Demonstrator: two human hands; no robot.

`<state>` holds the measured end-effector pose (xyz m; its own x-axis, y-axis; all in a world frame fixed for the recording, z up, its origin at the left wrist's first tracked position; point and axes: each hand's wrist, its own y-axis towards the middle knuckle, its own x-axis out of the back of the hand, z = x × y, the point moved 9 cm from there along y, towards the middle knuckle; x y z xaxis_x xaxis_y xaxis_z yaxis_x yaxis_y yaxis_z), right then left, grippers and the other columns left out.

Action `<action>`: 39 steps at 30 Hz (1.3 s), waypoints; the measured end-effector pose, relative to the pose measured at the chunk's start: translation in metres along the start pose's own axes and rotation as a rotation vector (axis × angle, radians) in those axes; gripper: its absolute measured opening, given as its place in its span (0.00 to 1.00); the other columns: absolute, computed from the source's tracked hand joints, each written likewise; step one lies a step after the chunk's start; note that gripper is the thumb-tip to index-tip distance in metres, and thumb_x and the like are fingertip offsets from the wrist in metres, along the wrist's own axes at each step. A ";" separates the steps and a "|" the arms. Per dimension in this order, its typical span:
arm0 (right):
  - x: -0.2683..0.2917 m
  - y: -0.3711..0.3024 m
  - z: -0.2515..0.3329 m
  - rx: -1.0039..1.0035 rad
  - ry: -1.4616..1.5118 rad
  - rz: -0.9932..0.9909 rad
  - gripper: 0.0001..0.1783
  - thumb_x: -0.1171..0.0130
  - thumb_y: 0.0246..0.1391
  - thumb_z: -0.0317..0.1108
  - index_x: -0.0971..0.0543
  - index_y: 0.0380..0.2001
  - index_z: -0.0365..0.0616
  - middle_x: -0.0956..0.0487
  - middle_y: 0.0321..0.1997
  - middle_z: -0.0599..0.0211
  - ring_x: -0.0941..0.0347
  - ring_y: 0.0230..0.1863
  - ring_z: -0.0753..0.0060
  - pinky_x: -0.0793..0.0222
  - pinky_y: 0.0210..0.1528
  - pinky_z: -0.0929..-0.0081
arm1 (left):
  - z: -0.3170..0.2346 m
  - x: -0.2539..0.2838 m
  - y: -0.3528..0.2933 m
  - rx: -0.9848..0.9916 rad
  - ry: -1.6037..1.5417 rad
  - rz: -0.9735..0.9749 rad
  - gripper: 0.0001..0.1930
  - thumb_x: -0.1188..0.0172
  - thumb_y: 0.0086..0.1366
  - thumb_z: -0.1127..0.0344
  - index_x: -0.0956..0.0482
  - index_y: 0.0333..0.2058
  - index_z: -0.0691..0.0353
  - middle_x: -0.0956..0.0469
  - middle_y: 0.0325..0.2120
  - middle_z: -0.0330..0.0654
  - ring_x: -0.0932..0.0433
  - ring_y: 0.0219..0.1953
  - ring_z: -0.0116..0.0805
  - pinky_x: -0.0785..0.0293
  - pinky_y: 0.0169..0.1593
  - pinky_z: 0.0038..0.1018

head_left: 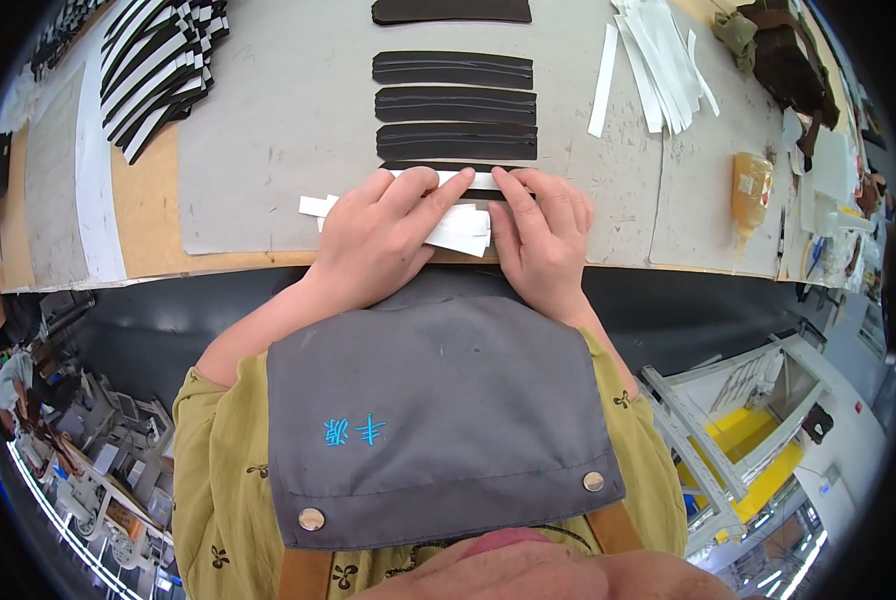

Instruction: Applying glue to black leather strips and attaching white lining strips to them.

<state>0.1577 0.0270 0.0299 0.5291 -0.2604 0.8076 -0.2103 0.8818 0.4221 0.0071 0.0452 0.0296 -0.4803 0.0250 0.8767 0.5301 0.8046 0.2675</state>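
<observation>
A narrow white strip [483, 181] lies along a black strip-shaped piece [456, 166] near the table's front edge. The fingertips of my left hand [378, 232] press on the white strip, fingers bent and close together. Beneath that hand a small bundle of white strips [460, 230] sticks out on both sides; whether the palm grips it is hidden. My right hand [548, 235] has its index fingertip on the white strip, close to the left fingertips, with its thumb tucked below. Beyond the hands, several black pieces [456, 142] lie in a column, each with a lengthwise line.
A fan of white strips [658, 65] lies at the far right, and a pile of black-and-white strips [163, 75] at the far left. A bottle of amber liquid [751, 195] rests on the right of the grey mat [268, 180]. Beside it lies a dark bundle [790, 60].
</observation>
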 end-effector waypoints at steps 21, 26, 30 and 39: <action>0.051 0.057 -0.088 -0.203 -0.296 -0.168 0.18 0.30 0.56 0.41 0.19 0.45 0.42 0.19 0.44 0.60 0.24 0.48 0.54 0.32 0.55 0.56 | 0.013 0.034 -0.014 -0.008 -0.066 -0.198 0.37 0.34 0.42 0.80 0.17 0.56 0.50 0.23 0.38 0.36 0.23 0.36 0.35 0.25 0.35 0.29; 0.027 0.093 -0.134 -0.362 -0.453 0.046 0.15 0.33 0.59 0.40 0.18 0.42 0.40 0.19 0.46 0.56 0.23 0.49 0.50 0.25 0.50 0.55 | 0.030 0.048 -0.008 0.116 -0.400 -0.197 0.18 0.35 0.55 0.81 0.15 0.45 0.59 0.21 0.30 0.41 0.21 0.31 0.39 0.25 0.34 0.30; 0.017 0.096 -0.154 -0.470 -0.444 0.170 0.12 0.35 0.58 0.39 0.18 0.37 0.41 0.19 0.43 0.56 0.22 0.48 0.49 0.21 0.44 0.53 | 0.046 0.045 -0.019 0.217 -0.517 -0.092 0.17 0.35 0.56 0.80 0.16 0.46 0.60 0.22 0.29 0.40 0.23 0.30 0.37 0.28 0.33 0.27; 0.034 0.072 -0.071 -0.392 0.193 0.198 0.05 0.37 0.56 0.29 0.23 0.34 0.42 0.20 0.31 0.58 0.21 0.32 0.54 0.24 0.38 0.62 | 0.060 0.014 -0.038 0.756 -1.179 0.122 0.10 0.42 0.76 0.66 0.16 0.50 0.59 0.21 0.29 0.34 0.33 0.23 0.20 0.34 0.29 0.20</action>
<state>0.2188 0.1092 0.0587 0.6607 -0.0271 0.7502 -0.0162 0.9986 0.0503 -0.0615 0.0511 0.0075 -0.9547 0.2896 -0.0683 0.2926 0.8723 -0.3918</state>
